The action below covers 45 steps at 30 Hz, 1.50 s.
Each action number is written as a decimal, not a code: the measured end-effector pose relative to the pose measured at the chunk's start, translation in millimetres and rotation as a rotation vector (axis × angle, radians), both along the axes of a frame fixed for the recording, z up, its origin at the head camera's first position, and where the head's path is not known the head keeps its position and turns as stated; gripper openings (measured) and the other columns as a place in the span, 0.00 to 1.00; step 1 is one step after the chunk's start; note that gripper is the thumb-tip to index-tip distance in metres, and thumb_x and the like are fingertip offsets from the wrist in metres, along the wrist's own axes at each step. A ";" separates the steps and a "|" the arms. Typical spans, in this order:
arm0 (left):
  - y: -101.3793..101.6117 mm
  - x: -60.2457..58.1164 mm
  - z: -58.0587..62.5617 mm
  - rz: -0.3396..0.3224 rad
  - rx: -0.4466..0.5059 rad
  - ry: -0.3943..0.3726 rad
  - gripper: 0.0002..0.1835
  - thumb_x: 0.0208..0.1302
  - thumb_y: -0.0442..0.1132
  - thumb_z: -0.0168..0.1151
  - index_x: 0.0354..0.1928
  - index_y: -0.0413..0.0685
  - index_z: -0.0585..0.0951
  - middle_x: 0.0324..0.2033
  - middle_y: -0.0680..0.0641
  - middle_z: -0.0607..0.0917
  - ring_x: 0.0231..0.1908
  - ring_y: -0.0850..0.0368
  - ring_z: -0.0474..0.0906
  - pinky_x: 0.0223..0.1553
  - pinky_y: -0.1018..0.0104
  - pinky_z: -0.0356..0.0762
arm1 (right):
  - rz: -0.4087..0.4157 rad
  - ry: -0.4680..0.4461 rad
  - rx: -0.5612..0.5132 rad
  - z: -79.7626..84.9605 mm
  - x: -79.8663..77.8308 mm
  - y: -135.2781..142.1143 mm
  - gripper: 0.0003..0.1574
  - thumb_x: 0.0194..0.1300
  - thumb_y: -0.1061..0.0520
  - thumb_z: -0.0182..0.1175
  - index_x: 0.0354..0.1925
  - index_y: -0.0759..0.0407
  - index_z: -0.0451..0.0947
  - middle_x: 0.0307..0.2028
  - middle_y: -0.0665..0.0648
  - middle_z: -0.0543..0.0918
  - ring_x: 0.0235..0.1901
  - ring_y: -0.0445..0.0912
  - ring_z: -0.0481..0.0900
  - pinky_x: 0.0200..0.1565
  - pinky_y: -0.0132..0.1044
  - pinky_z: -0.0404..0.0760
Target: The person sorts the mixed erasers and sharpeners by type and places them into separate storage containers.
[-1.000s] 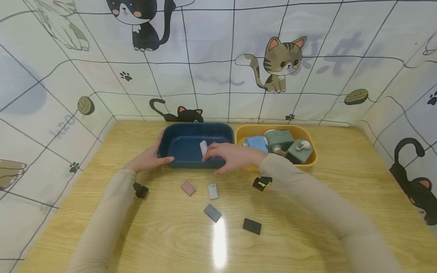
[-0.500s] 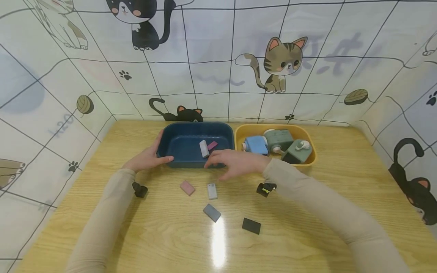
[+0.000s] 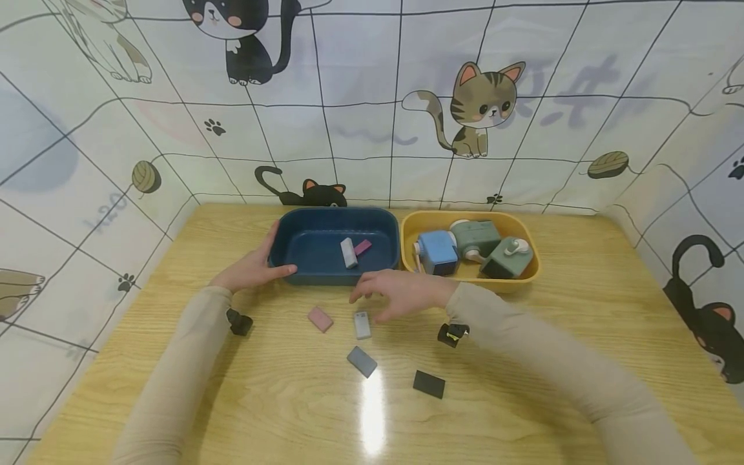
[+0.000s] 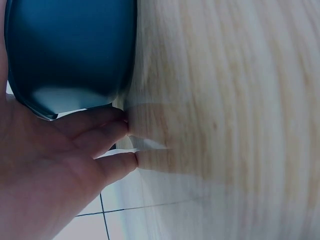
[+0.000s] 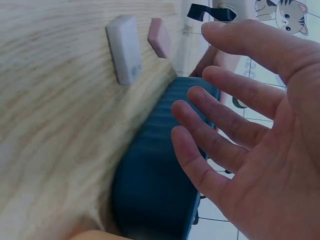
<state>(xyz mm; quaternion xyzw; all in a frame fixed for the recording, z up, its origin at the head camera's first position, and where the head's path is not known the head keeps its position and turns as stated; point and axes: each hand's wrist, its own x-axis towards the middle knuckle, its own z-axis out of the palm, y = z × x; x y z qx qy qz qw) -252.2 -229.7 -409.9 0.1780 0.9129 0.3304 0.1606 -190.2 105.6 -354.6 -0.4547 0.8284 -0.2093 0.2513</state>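
Observation:
My left hand rests against the left end of a dark blue bin, its fairly straight fingers along the side and the thumb at the front wall. Inside that bin lie a white block and a magenta block. Relaxed and holding nothing, my right hand hovers just in front of the bin, with fingers spread in the right wrist view. Below its fingertips a small white rectangular block with faint marks lies on the table. A pink block lies to its left.
A grey block and a black block lie nearer on the wooden table. Right of the blue bin stands a yellow bin with a blue bottle and green bottles. A cat-patterned sheet rises behind.
My right hand has let go of the white block inside the blue bin and drawn back over the front wall toward the table. The left hand stays at the bin's end.

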 end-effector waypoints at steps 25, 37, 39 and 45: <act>1.8 -2.9 2.3 -0.002 -0.014 0.004 0.59 0.62 0.59 0.62 0.74 0.61 0.24 0.73 0.32 0.42 0.64 0.28 0.58 0.62 0.39 0.57 | 0.037 0.084 0.010 -32.6 1.4 -2.9 0.31 0.58 0.56 0.67 0.59 0.59 0.76 0.53 0.53 0.76 0.52 0.43 0.75 0.55 0.34 0.71; 0.1 -1.6 0.8 0.000 -0.008 0.000 0.60 0.62 0.60 0.62 0.73 0.64 0.23 0.73 0.32 0.42 0.64 0.28 0.58 0.62 0.38 0.57 | 0.015 0.119 0.055 -41.3 4.2 -5.0 0.34 0.55 0.53 0.68 0.61 0.57 0.74 0.55 0.52 0.76 0.53 0.43 0.73 0.57 0.36 0.70; -0.4 -1.6 -0.1 0.000 -0.006 0.001 0.60 0.62 0.60 0.62 0.73 0.63 0.23 0.73 0.33 0.41 0.65 0.29 0.57 0.62 0.39 0.57 | 0.013 0.111 0.051 -41.8 4.4 -5.3 0.35 0.55 0.54 0.68 0.61 0.57 0.74 0.55 0.52 0.75 0.54 0.43 0.73 0.58 0.35 0.69; 0.1 0.3 0.3 -0.002 -0.007 0.006 0.60 0.62 0.59 0.62 0.74 0.57 0.25 0.73 0.32 0.42 0.64 0.29 0.59 0.62 0.38 0.58 | 0.008 0.129 0.014 -47.8 4.9 -7.5 0.33 0.54 0.55 0.69 0.59 0.59 0.75 0.53 0.53 0.75 0.52 0.45 0.72 0.57 0.34 0.69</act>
